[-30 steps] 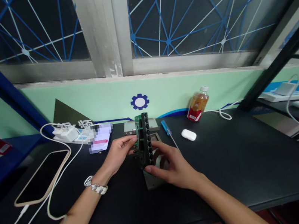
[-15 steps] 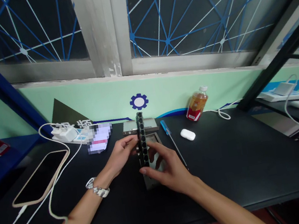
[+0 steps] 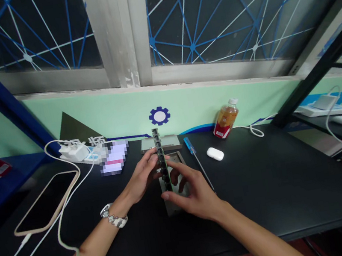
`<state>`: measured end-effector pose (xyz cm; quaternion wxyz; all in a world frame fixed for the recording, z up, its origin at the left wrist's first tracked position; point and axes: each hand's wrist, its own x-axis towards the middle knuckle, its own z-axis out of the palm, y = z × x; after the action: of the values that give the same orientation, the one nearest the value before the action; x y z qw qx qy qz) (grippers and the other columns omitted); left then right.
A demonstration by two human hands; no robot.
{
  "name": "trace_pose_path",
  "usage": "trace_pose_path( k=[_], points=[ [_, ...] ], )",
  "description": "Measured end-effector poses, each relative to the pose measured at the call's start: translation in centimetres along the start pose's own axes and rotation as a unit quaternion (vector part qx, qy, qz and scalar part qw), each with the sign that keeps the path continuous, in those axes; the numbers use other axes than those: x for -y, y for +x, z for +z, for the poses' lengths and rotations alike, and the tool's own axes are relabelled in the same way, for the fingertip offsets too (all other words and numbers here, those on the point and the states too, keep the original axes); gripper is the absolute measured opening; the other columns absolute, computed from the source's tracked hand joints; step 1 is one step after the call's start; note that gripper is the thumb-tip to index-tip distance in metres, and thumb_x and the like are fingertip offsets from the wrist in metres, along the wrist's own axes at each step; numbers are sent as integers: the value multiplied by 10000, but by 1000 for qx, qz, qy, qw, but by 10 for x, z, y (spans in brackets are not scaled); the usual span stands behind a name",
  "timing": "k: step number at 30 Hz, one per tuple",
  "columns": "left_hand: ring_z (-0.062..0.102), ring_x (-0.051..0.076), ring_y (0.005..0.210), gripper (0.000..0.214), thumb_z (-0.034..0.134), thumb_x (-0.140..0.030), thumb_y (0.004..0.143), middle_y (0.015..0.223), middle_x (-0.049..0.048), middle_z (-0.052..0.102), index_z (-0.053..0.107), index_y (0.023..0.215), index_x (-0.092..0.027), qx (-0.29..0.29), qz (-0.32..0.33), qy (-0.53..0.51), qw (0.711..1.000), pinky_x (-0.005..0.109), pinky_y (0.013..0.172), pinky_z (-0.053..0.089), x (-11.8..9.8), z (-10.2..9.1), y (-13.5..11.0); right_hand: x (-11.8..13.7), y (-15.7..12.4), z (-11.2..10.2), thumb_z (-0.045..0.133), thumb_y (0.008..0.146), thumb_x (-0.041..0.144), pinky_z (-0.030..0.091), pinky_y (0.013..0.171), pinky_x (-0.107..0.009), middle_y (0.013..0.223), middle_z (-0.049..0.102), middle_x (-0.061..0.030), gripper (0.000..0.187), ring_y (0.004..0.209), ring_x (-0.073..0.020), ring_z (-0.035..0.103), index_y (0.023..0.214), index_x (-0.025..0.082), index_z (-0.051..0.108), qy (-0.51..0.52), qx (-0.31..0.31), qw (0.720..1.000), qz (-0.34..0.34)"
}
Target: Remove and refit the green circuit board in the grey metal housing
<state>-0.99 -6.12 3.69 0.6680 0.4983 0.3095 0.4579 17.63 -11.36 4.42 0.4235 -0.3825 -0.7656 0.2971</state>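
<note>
Over the left of the metal casing (image 3: 174, 208), the port-lined circuit board (image 3: 162, 159) is held edge-up, its long axis roughly along the casing, gripped from the casing's left by the left hand (image 3: 140, 176), from its right by the right hand (image 3: 197, 191).

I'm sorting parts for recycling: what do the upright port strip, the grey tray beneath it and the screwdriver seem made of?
Port strip: probably matt black plastic, given its dark moulded openings; metal parts possible.
Grey tray: likely dull sheet metal, judging by its thin, straight rim.
Screwdriver: glossy blue handle, probably plastic; slim, shiny shaft, likely steel.
</note>
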Motion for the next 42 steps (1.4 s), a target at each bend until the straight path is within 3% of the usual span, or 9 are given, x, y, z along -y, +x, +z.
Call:
trace_pose_path(
  k=[5,9,14,22,25,30,34,38,42],
  points=[
    [650,272,1056,492,575,-524,921,1300,105,629,535,1321,-240,-4,-2,-15,1000,339,802,519,-3,1,0,8,0,-4,841,674,463,540,830,-382,1188,594,-117,1113,923,-222,611,1574,258,218,-46,49,997,-33],
    [658,278,1036,514,593,-536,905,1256,100,653,538,1322,-241,-9,-6,-15,1000,338,781,526,-4,2,0,8,0,-4,848,659,446,539,861,-422,1348,525,-159,1199,1021,-267,606,1596,276,120,-68,74,994,-34],
    [642,277,1073,560,626,-547,880,1266,100,648,528,1343,-247,-31,-11,3,999,336,796,526,-4,1,0,7,-1,-6,822,709,412,549,841,-390,1360,513,-151,1104,968,-227,607,1587,277,166,-45,69,996,-31],
    [669,242,965,593,699,-534,831,1139,88,698,573,1323,-229,-40,-7,51,998,314,791,510,-7,3,0,1,0,-6,711,837,349,545,678,-277,985,622,-49,751,807,-160,608,1508,259,387,-4,22,1000,5],
    [646,249,1022,563,691,-511,846,1160,98,684,588,1316,-219,-45,2,73,996,317,821,509,-9,1,0,1,0,-7,689,850,305,534,623,-237,882,622,-14,646,717,-126,599,1453,244,465,32,5,999,18],
    [606,282,1126,496,652,-464,888,1277,120,628,589,1330,-248,-34,-11,69,997,357,842,537,-15,-12,1,-3,5,-16,628,872,272,501,573,-212,841,611,-12,489,691,-122,594,1353,209,558,49,-66,995,64],
    [619,276,1068,468,649,-440,886,1259,137,614,627,1303,-230,-20,-27,56,998,330,736,579,-28,-25,0,-15,9,-25,595,897,314,492,584,-225,856,606,-28,458,687,-129,568,1334,179,578,-2,-108,989,105],
    [626,249,984,445,627,-398,903,1231,137,601,623,1316,-233,-3,-21,43,999,299,627,601,-38,-27,-4,-23,10,-25,567,919,337,514,577,-246,823,613,-27,475,639,-130,552,1356,151,561,16,-72,988,136],
    [649,231,935,414,653,-355,895,1193,122,607,623,1286,-223,31,-16,43,998,325,663,617,-37,-17,-7,-26,9,-15,550,922,302,550,595,-266,880,670,-56,469,687,-153,611,1366,152,535,78,-24,985,152]
  ],
)
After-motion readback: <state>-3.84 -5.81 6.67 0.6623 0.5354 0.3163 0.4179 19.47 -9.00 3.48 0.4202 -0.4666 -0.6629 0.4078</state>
